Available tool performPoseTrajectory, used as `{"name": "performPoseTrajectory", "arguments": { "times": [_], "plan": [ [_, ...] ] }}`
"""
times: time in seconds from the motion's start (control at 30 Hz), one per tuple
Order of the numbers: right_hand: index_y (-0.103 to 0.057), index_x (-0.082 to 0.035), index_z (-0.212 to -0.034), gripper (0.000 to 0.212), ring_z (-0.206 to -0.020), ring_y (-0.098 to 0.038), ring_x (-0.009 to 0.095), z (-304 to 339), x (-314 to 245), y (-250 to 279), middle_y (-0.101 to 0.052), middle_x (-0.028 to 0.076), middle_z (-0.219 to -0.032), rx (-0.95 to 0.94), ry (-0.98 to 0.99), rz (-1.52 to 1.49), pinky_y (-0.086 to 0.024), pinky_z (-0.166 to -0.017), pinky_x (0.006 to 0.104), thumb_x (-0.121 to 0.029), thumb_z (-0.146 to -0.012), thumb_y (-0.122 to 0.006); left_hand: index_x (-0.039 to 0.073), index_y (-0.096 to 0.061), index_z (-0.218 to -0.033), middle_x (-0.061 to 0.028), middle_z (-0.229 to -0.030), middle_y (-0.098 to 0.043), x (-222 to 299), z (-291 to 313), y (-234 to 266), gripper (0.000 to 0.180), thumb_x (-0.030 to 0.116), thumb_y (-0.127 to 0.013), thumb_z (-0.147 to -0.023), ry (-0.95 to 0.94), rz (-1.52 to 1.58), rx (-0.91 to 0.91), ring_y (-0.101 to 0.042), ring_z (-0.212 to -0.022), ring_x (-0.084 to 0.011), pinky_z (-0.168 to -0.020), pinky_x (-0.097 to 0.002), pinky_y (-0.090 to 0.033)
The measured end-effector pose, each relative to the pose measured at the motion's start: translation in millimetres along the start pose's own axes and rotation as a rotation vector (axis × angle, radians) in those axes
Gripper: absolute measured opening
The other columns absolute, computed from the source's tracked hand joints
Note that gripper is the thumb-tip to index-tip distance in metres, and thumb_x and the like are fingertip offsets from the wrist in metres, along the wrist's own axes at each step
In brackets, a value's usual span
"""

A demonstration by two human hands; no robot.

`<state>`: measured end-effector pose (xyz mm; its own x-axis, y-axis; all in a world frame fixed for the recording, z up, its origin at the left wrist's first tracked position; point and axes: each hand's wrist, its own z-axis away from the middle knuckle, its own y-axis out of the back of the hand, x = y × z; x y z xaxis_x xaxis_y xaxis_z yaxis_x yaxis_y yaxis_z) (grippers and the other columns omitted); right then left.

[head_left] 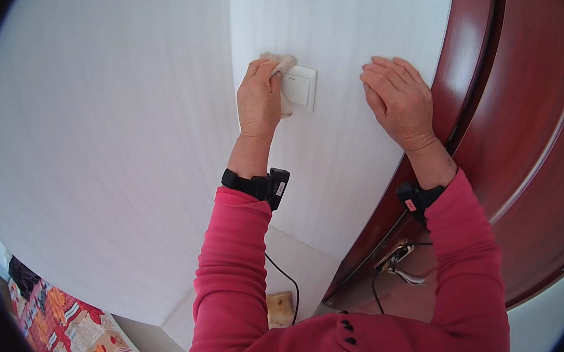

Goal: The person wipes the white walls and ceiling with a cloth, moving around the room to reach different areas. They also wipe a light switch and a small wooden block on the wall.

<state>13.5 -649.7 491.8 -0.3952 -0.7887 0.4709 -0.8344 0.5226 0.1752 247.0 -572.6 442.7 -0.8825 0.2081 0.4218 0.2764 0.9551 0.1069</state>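
Left hand [260, 98], fingers clamped on a pale cloth [281, 61] pressed against the square wall switch [299, 88]; right hand [398, 100] flat on wall [353, 18], fingers together, pointing left.

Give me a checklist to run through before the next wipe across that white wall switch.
1. Small beige cloth gripped in left hand: ok.
2. Cloth touching the white square plastic wall switch: ok, at its upper left corner.
3. Right hand off the switch: ok, flat on the white wall.
4. Switch plate free of dirt: cannot tell.
5. Dark red wooden door frame apart from the cloth: ok.
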Motion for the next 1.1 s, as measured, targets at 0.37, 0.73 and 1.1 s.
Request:
{"name": "performPoseTrajectory", "arguments": {
  "times": [0.37, 0.73, 1.1],
  "plan": [
    [-0.066, -0.009, -0.094, 0.011, -0.105, -0.067, 0.021, 1, -2, 0, -0.071, 0.003, -0.101, -0.023, -0.026, 0.002, -0.051, -0.098, 0.0389, -0.008, -0.083, -0.07, 0.005, -0.061, -0.1, -0.0098, -0.106, -0.063, 49, 46, -24, 0.019, -0.001, -0.057, -0.082, -0.38, 0.001, -0.157, -0.063, -0.093, -0.0329, -0.077, -0.0402, -0.054],
    [-0.065, -0.01, -0.094, 0.01, -0.105, -0.067, 0.02, 2, -1, -1, -0.07, 0.003, -0.098, 0.004, -0.005, 0.004, -0.051, -0.097, 0.0385, -0.009, -0.084, -0.07, 0.005, -0.063, -0.111, -0.0125, -0.107, -0.062, 39, 117, -9, 0.022, -0.001, -0.059, -0.09, 0.092, 0.285, -0.158, -0.063, -0.094, -0.0326, -0.081, -0.0368, -0.052],
    [-0.066, -0.009, -0.094, 0.012, -0.105, -0.067, 0.019, 0, 1, 0, -0.07, 0.003, -0.099, -0.001, -0.012, -0.01, -0.05, -0.098, 0.0382, -0.01, -0.083, -0.07, 0.007, -0.065, -0.108, -0.0083, -0.096, -0.058, 74, 38, -40, 0.019, 0.0, -0.058, -0.092, 0.073, 0.364, 0.137, -0.057, -0.085, -0.0218, -0.077, -0.031, -0.049]
  ]
}}
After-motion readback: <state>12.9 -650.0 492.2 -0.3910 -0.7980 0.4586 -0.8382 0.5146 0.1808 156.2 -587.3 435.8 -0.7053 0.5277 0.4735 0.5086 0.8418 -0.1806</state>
